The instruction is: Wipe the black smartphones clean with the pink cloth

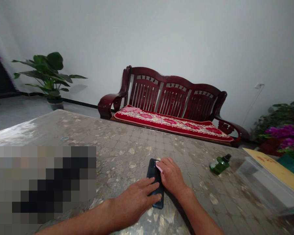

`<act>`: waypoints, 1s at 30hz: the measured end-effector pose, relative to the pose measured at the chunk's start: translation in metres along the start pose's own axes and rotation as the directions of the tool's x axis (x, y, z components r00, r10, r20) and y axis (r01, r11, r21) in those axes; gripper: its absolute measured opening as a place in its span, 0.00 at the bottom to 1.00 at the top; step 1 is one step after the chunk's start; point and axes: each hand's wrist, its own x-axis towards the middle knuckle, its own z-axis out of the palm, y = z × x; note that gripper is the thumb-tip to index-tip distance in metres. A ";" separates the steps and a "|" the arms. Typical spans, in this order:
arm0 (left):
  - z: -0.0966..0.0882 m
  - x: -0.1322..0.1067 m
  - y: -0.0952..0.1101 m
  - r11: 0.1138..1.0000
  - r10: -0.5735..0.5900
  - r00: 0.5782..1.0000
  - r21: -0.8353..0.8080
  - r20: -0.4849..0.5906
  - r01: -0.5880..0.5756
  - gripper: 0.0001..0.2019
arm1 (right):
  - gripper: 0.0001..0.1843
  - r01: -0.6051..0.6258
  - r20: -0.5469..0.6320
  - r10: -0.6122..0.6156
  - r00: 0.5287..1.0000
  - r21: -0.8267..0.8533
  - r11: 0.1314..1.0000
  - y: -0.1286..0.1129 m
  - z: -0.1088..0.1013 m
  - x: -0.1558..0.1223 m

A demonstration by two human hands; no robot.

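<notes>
A dark smartphone (157, 203) lies on the patterned tablecloth with its back, camera end away from me, facing up. My left hand (137, 197) rests across the phone's lower half, fingers stretched and slightly spread over its back. At the phone's upper right side is my right hand (170, 173), its fingers curled around a small pink cloth (158, 166) that touches the back near the camera. Most of the cloth is hidden under the right fingers.
A green spray bottle (220, 164) stands to the right. Beyond it, a yellow sheet (279, 166) lies on a clear plastic box (262, 186). A pixelated patch covers the table's left. A wooden bench (172, 78) stands behind the table (100, 137).
</notes>
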 end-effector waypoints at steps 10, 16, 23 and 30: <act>0.005 0.000 -0.004 1.000 0.007 1.000 0.022 -0.004 -0.006 0.22 | 0.17 0.044 -0.056 -0.039 0.998 0.091 0.995 0.008 0.000 -0.003; 0.002 0.002 -0.002 1.000 0.018 0.999 -0.004 -0.043 -0.018 0.19 | 0.16 0.149 -0.053 -0.140 0.989 0.248 0.957 0.004 -0.001 -0.007; -0.003 0.004 -0.001 0.999 0.011 1.000 0.032 -0.003 -0.010 0.21 | 0.17 0.084 -0.102 -0.069 0.992 0.148 0.985 0.009 0.000 -0.008; -0.004 0.005 0.000 0.999 0.019 1.000 0.036 -0.015 -0.018 0.19 | 0.15 0.198 -0.086 -0.182 0.979 0.248 0.948 0.006 0.000 -0.011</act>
